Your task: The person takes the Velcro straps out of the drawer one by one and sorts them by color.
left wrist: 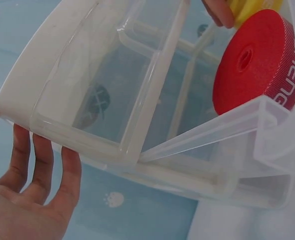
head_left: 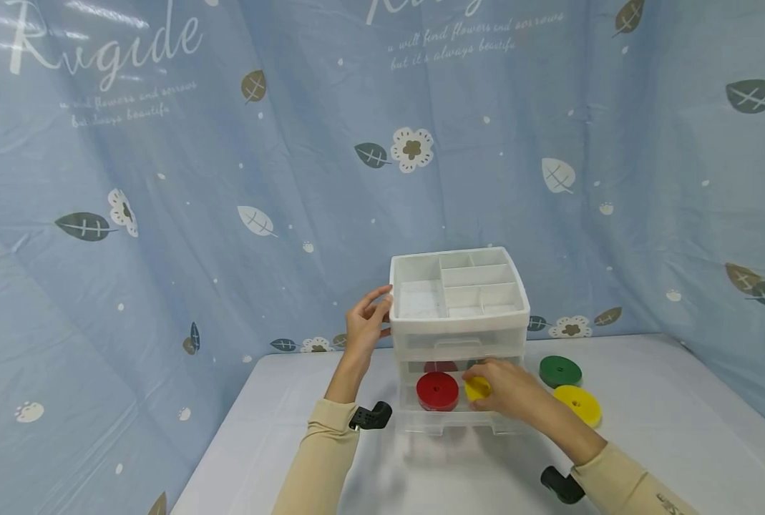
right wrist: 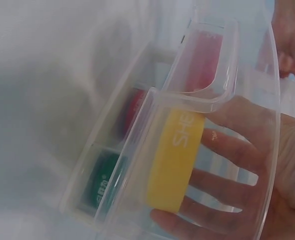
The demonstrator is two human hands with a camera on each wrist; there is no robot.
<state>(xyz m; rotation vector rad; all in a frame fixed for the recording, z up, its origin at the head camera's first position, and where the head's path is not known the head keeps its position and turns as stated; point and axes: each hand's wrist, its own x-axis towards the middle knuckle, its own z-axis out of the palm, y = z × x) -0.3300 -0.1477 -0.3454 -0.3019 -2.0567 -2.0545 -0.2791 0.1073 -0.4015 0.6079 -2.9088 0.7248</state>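
A white drawer unit (head_left: 459, 336) with clear drawers stands on the table, one drawer (head_left: 414, 423) pulled out. My left hand (head_left: 364, 325) touches the unit's left side with spread fingers, nearly straight in the left wrist view. Inside the pulled-out drawer, my right hand (head_left: 511, 386) grips a yellow tape roll (head_left: 476, 388), its fingers curved along the roll. Left of it in the same drawer lies a red tape roll (head_left: 437, 391). Through the clear plastic in the right wrist view, another red roll (right wrist: 135, 114) and a green roll (right wrist: 106, 179) show, partly hidden.
Right of the unit, a green tape roll (head_left: 559, 372) and a second yellow tape roll (head_left: 578, 406) lie on the white table (head_left: 672, 429). The unit's top has a divided tray (head_left: 421, 297). A blue patterned curtain (head_left: 318, 179) hangs behind the table.
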